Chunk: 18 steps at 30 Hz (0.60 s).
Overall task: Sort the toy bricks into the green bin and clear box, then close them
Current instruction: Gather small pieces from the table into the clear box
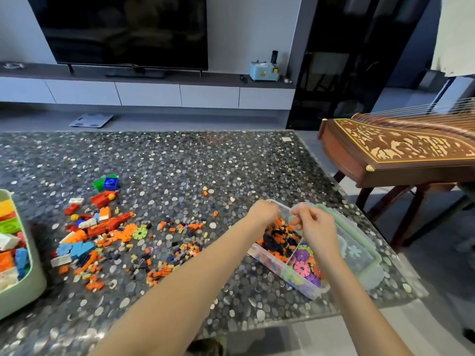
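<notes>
Left hand [264, 213] and right hand [318, 227] hover over the clear box [305, 289] at the table's [180, 163] right; fingers curled, hold unclear; the loose small bricks [164, 253] lie mid-table, probably light, hard, slippery; pinch their sides; green bin [33, 278] far left.

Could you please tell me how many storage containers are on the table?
2: the green bin at the table's left edge, partly out of frame, and the clear box near its right edge. Others may lie off-frame.
</notes>
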Tool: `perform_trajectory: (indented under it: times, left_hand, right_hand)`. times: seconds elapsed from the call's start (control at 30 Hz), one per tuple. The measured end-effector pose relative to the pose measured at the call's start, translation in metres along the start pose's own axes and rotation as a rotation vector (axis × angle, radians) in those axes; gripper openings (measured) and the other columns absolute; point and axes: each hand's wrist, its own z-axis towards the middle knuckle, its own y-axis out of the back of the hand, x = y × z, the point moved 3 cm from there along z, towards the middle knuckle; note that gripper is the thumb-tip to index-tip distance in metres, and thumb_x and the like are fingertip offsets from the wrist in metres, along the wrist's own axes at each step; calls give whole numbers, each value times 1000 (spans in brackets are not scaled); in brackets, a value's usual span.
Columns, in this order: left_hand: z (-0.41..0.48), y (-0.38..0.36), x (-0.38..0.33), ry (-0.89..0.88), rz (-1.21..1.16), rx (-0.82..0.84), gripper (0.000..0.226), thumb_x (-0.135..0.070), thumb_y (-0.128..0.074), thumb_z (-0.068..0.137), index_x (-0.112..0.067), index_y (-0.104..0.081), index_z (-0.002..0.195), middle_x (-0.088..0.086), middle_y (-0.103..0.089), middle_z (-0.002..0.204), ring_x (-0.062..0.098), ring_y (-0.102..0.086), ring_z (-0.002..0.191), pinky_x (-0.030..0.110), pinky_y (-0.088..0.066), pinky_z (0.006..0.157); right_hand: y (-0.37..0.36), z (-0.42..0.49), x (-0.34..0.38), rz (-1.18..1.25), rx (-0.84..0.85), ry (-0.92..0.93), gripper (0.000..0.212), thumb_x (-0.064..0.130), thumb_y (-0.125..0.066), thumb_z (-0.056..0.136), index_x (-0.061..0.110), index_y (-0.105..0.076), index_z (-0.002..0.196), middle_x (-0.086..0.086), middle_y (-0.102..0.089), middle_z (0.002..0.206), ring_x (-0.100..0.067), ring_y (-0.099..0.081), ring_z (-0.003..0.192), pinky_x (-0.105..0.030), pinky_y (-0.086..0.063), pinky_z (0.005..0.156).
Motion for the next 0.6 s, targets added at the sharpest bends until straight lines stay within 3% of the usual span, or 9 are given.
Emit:
perform_trajectory:
  times: [0.07, 0.2, 0.27, 0.33, 0.37, 0.43, 0.5, 0.53, 0.6]
  left_hand:
    - [-3, 6, -5, -24, 47, 0, 29, -12, -45, 95, -14, -43, 66, 1, -45, 65, 7, -50, 38, 15, -41, 35]
    - [-6, 30, -2, -86, -44, -18, 16, -13, -52, 92, -10, -54, 76, 4, -56, 75, 14, -54, 62, 23, -51, 59]
    - [-9, 58, 8, -132, -96, -121, 17, -12, -51, 91, -7, -60, 78, 10, -63, 83, 19, -59, 71, 34, -55, 75]
    - [-12, 90, 25, -189, 40, -306, 27, -20, -47, 94, -16, -65, 74, 8, -66, 78, 20, -58, 70, 37, -52, 70]
    - [-17, 110, 37, -203, 170, -400, 30, -25, -44, 96, -22, -63, 73, 5, -63, 69, 20, -56, 65, 33, -48, 62]
    - [-23, 139, 61, -219, 458, -551, 34, -27, -39, 99, -21, -61, 74, 2, -59, 66, 23, -58, 66, 29, -41, 58]
    - [-23, 164, 90, -240, 711, -639, 33, -27, -37, 100, -16, -67, 108, 8, -65, 114, 26, -60, 109, 32, -46, 85]
    - [-23, 174, 105, -222, 824, -640, 37, -28, -35, 101, -15, -57, 127, 10, -49, 139, 26, -46, 129, 34, -38, 102]
    - [-23, 185, 128, -192, 984, -587, 47, -33, -28, 102, -17, -33, 146, 8, -21, 156, 26, -18, 144, 34, -16, 116]
  right_hand:
    - [-2, 1, 0, -16, 4, 24, 30, 21, -48, 96, 10, -69, 77, -4, -67, 67, -12, -55, 59, -32, -45, 62]
    - [-12, -9, 6, -62, -7, 127, 38, 27, -50, 96, 3, -66, 70, -11, -64, 63, -20, -50, 55, -32, -37, 57]
    - [-26, -20, 13, -48, 11, 177, 40, 26, -51, 96, 1, -60, 66, -18, -59, 62, -22, -47, 54, -32, -33, 55]
    - [-45, -37, 21, -40, 60, 251, 35, 22, -52, 95, 13, -59, 62, -5, -53, 55, -9, -44, 52, -29, -33, 54]
    - [-59, -49, 27, -49, 115, 315, 28, 21, -52, 95, 18, -63, 70, 4, -56, 60, -2, -49, 57, -22, -38, 57]
    - [-89, -71, 28, -127, 249, 414, 23, 24, -48, 98, 16, -68, 105, 13, -62, 100, 15, -52, 94, -7, -39, 85]
    - [-121, -87, 13, -329, 355, 458, 51, 45, -32, 98, 14, -49, 135, 12, -40, 139, 3, -29, 134, -14, -17, 111]
    - [-135, -93, 2, -465, 377, 464, 68, 57, -17, 95, 15, -39, 143, 8, -28, 149, -6, -16, 142, -20, -7, 115]
    - [-155, -93, -20, -716, 353, 466, 87, 64, 7, 88, 11, -29, 148, -5, -15, 157, -20, -9, 146, -31, -3, 116]
